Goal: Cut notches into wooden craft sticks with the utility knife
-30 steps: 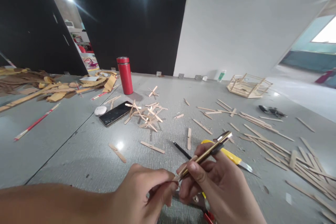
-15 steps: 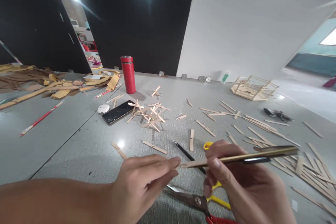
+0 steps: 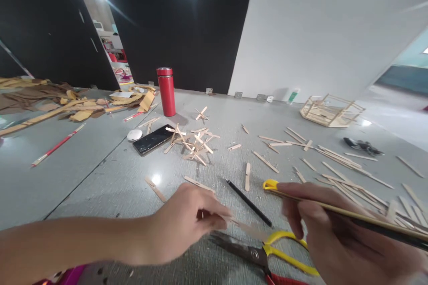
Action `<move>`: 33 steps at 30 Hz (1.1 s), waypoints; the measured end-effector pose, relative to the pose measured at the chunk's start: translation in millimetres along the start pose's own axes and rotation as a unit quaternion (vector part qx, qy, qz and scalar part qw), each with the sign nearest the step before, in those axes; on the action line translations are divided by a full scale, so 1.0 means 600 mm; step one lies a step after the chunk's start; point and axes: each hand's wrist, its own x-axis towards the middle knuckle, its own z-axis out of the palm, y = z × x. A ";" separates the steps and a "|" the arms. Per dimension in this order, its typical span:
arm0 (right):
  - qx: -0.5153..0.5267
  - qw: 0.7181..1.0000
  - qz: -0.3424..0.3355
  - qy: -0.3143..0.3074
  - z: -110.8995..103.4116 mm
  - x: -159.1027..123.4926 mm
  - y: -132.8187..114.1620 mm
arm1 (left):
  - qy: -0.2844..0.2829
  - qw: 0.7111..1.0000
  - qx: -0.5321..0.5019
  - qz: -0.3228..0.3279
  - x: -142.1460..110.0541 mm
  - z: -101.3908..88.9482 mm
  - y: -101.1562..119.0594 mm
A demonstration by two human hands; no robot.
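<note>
A: What does the left hand (image 3: 197, 222) have?

B: One end of a flat wooden stick (image 3: 250, 230), clamped between thumb and fingers. The stick is pale, thin and narrow, smeared by motion, so its finer marks cannot be read. It is held above the table (image 3: 214, 118), sloping down to the right, between the two hands.

A: And the right hand (image 3: 341, 231)?

B: Its thumb and fingers are closed on a long gold-and-black pen (image 3: 334, 208). A yellow loop (image 3: 270, 185) shows just beside the pen's tip; whether they touch is unclear.

A: What lies around the hands?

B: Scissors (image 3: 256, 254) with dark blades and yellow and red handles, on the side opposite the table's far edge. A slim black pen (image 3: 249, 202) lies slantwise beyond the stick.

A: Farther out?

B: A tangled stick cluster (image 3: 197, 142) beside a phone (image 3: 152, 139), then a red flask (image 3: 167, 93) upright near the far edge. Loose sticks (image 3: 341, 158) spread toward the right edge, and an open wooden frame (image 3: 329, 113) sits near the far right corner.
</note>
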 end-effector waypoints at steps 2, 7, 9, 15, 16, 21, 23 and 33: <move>0.029 0.997 0.048 -0.051 0.009 0.001 0.018 | -0.079 0.995 -0.027 -0.059 0.023 -0.020 -0.013; 0.100 0.949 0.159 -0.254 0.048 -0.014 0.062 | -0.191 0.971 -0.071 -0.127 0.068 -0.059 -0.050; 0.103 0.931 0.183 -0.297 0.054 -0.022 0.074 | -0.226 0.959 -0.088 -0.148 0.073 -0.061 -0.061; 0.001 0.921 0.070 -0.383 0.044 -0.023 0.073 | -0.238 0.950 -0.105 -0.171 0.075 -0.049 -0.078; 0.013 0.917 0.086 -0.389 0.045 -0.021 0.071 | -0.239 0.951 -0.100 -0.167 0.075 -0.049 -0.078; 0.139 0.890 0.212 -0.380 0.065 -0.013 0.069 | -0.215 0.964 -0.058 -0.149 0.077 -0.050 -0.071; 0.165 0.900 0.225 -0.336 0.075 -0.011 0.072 | -0.201 0.968 -0.042 -0.147 0.079 -0.053 -0.070; 0.129 0.889 0.283 -0.336 0.089 -0.016 0.090 | -0.232 0.963 -0.025 -0.132 0.095 -0.065 -0.093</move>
